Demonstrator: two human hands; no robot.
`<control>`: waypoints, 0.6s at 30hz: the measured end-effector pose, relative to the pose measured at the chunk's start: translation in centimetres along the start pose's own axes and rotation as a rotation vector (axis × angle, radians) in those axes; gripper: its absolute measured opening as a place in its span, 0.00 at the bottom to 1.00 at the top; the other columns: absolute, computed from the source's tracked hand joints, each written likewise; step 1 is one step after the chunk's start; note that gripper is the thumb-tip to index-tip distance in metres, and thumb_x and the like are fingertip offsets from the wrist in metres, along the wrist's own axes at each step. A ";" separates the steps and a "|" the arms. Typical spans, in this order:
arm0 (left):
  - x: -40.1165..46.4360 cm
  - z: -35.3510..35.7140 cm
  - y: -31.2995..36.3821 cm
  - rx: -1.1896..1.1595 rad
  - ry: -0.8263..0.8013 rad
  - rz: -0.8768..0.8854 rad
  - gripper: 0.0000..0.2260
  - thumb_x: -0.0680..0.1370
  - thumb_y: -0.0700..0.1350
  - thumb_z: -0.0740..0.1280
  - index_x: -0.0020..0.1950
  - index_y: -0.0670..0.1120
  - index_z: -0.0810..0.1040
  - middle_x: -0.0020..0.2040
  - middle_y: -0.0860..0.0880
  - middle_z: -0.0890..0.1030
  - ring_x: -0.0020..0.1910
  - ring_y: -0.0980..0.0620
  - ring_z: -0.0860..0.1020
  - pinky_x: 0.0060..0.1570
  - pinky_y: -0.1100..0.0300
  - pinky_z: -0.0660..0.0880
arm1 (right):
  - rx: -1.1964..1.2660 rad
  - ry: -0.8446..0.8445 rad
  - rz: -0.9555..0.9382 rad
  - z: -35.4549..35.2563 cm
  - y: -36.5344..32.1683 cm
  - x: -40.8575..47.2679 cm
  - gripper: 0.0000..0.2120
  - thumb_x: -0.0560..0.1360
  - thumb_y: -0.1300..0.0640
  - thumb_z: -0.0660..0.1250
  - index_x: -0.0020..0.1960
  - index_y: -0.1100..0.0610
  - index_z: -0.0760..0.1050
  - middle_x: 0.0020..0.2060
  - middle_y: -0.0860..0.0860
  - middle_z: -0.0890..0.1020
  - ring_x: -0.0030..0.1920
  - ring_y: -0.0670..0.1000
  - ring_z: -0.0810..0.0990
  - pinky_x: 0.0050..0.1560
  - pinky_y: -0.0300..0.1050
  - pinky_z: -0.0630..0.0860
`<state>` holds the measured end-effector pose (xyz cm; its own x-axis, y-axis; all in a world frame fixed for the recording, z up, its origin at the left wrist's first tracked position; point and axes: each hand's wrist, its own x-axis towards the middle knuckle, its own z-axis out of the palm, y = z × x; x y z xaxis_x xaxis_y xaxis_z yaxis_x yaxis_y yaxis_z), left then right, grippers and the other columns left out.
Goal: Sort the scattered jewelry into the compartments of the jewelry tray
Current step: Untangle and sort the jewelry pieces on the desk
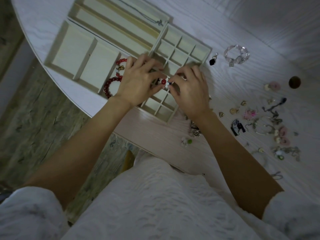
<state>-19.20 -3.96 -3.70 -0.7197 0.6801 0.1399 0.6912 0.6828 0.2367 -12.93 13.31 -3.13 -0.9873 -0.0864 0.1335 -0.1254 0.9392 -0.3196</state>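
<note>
Both hands, left [136, 84] and right [189, 89], pinch bead trinket [163, 82] over tray [206, 54] grid; red bracelets [110, 85] in compartment under left hand.

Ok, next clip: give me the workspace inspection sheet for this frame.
Surface: pale wood-grain table, curved edge.
Job's things: jewelry tray with two red bead bracelets in one compartment; small red-and-white piece pinched between both hands above the small compartments.
Clutter: clear bead bracelet, black pendant, scattered earrings and chains to the person's right.
Hands: left hand and right hand both pinching the piece.
Cables: nothing seen.
Surroundings: mottled floor.
</note>
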 end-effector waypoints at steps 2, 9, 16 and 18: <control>-0.1 -0.1 0.0 0.015 -0.006 0.016 0.12 0.75 0.55 0.66 0.53 0.51 0.83 0.56 0.50 0.79 0.54 0.49 0.66 0.46 0.54 0.58 | 0.007 -0.003 -0.006 0.0 0.1 0.0 0.08 0.70 0.56 0.71 0.46 0.58 0.81 0.47 0.55 0.79 0.49 0.57 0.75 0.47 0.49 0.71; -0.3 -0.5 0.6 -0.044 0.009 -0.047 0.13 0.75 0.55 0.67 0.53 0.50 0.83 0.57 0.50 0.79 0.54 0.49 0.66 0.46 0.54 0.58 | 0.032 0.015 0.012 -0.4 -0.2 0.0 0.08 0.69 0.57 0.71 0.47 0.59 0.81 0.47 0.55 0.79 0.49 0.56 0.75 0.48 0.48 0.72; -2.2 -3.8 4.8 -0.339 0.174 -0.266 0.08 0.78 0.46 0.64 0.52 0.44 0.79 0.45 0.49 0.81 0.44 0.51 0.77 0.47 0.55 0.72 | 0.183 0.081 0.064 -5.4 1.0 -3.9 0.10 0.75 0.58 0.65 0.54 0.58 0.79 0.47 0.53 0.81 0.50 0.54 0.76 0.50 0.46 0.66; -3.0 -4.7 8.0 -0.514 0.230 -0.351 0.06 0.78 0.43 0.64 0.51 0.44 0.79 0.43 0.52 0.81 0.40 0.55 0.77 0.42 0.60 0.73 | 0.128 0.114 0.096 -6.9 2.0 -7.3 0.09 0.76 0.59 0.64 0.53 0.58 0.80 0.45 0.52 0.82 0.47 0.53 0.76 0.50 0.46 0.67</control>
<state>-11.81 -1.82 2.28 -0.9315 0.3273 0.1586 0.3346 0.6002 0.7265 -5.31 18.09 1.69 -0.9788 0.0461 0.1996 -0.0502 0.8906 -0.4519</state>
